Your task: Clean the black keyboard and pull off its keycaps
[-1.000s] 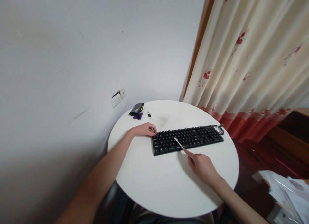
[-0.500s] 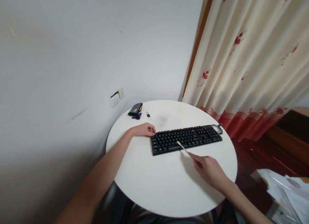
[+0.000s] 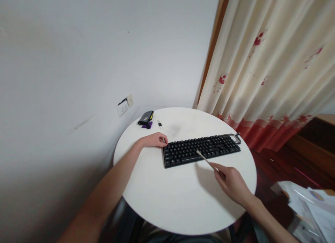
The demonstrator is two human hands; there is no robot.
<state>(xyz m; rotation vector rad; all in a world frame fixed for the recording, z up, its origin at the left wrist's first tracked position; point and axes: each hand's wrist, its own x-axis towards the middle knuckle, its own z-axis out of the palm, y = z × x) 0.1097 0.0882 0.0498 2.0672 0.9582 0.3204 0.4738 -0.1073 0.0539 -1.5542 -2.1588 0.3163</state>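
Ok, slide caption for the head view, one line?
Left hand at one end of a black keyboard, right hand holding a pale stick over it.

On the round table (image 3: pixel 167 204), I read passable room at 6–7 o'clock and beyond the blocking keyboard (image 3: pixel 208 145), 12–1. Obstacles: left hand (image 3: pixel 157 140), dark case (image 3: pixel 145 118), 11; cable loop (image 3: pixel 239 139), 2; right hand (image 3: pixel 231 183), 4, stick (image 3: pixel 205 158) jutting inward.

keyboard (image 3: pixel 201 149): black plastic, mostly matt. toothbrush-like stick (image 3: pixel 205 159): pale, smooth, looks plastic. round tabletop (image 3: pixel 167 197): white, smooth, faint sheen; dull grey smudge (image 3: pixel 176 128) toward far side. wall (image 3: pixel 65 61), left: matt paint, scuffed. socket plate (image 3: pixel 122 108): smooth white plastic. curtain (image 3: pixel 261 79), far right: soft, matt cloth. floor (image 3: pixel 278 166): dark reddish wood, slight gloss. near right, sheets (image 3: pixel 323 211): white paper.
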